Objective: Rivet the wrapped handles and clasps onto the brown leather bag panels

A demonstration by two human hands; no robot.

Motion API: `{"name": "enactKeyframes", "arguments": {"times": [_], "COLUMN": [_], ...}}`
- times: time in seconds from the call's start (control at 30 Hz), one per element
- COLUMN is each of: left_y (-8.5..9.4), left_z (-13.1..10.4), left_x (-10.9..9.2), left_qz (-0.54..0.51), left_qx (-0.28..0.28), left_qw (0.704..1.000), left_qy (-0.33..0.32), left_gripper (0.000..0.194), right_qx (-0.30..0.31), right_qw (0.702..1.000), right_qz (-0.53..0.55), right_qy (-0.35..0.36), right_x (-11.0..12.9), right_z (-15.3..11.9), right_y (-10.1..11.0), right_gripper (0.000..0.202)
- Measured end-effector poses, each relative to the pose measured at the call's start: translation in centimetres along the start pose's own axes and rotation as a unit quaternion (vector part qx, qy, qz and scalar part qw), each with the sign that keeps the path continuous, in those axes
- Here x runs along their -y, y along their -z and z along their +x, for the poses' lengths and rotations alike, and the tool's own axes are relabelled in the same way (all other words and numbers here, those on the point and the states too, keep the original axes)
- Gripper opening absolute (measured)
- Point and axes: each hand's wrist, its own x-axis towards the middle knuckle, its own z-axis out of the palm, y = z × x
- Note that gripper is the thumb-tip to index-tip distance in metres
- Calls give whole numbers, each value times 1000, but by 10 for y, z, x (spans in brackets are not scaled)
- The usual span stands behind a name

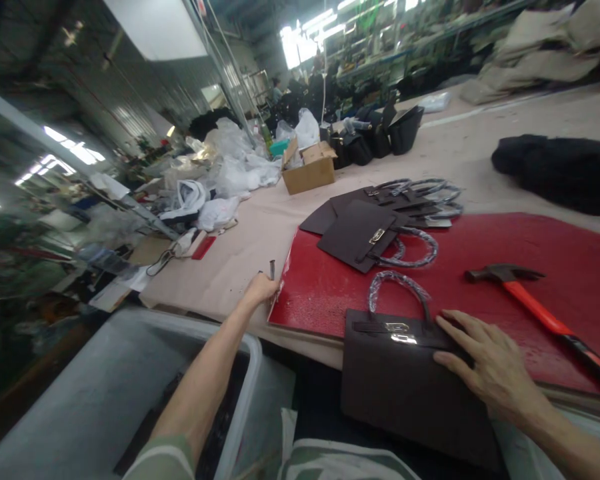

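My left hand is closed at the left edge of the red board, with a short metal punch sticking up from it. Under my right hand lies a dark brown handbag panel with a metal clasp and a plastic-wrapped handle. The fingers of that hand are spread on the panel, near the foot of the handle. The panel hangs over the table's front edge towards my body. A second handbag panel lies further back on the board, with several more stacked behind it.
A claw hammer with an orange handle rests on the red board. Behind are a cardboard box, black bags and clear plastic wrapping. Black cloth lies at right; a grey bin stands below left.
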Motion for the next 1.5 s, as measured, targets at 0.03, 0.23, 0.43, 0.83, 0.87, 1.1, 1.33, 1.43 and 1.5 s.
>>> {"name": "enactKeyframes", "arguments": {"times": [0.03,0.23,0.43,0.83,0.87,1.1,1.33,1.43,1.5], "left_y": [-1,-14,-5,-65,-78,-114,-131,-149,-156], "left_z": [5,21,40,-85,-105,-136,-125,-132,-134], "left_x": [4,8,24,-44,-58,-93,-83,-81,-83], "left_qz": [10,49,75,52,45,17,-117,-119,-110], "left_qx": [10,17,12,-112,-82,-32,-108,-218,-261], "left_qw": [1000,999,996,905,891,905,894,871,871], "left_qy": [5,-5,-37,-408,-444,-425,-419,-423,-401], "left_gripper": [21,22,28,24,20,4,20,23,27], "right_qx": [4,55,99,91,90,61,-17,-63,-81], "right_qw": [1000,998,993,988,988,982,976,972,971], "right_qz": [-1,13,30,89,94,134,128,98,78], "right_qy": [0,-30,-62,-88,-84,-121,-176,-203,-211], "right_x": [1,16,31,48,49,47,50,57,61], "right_z": [0,1,4,10,12,20,17,17,17], "right_y": [1,17,32,42,43,32,14,9,6], "right_gripper": [62,54,57,45,37,14,9,4,9]}}
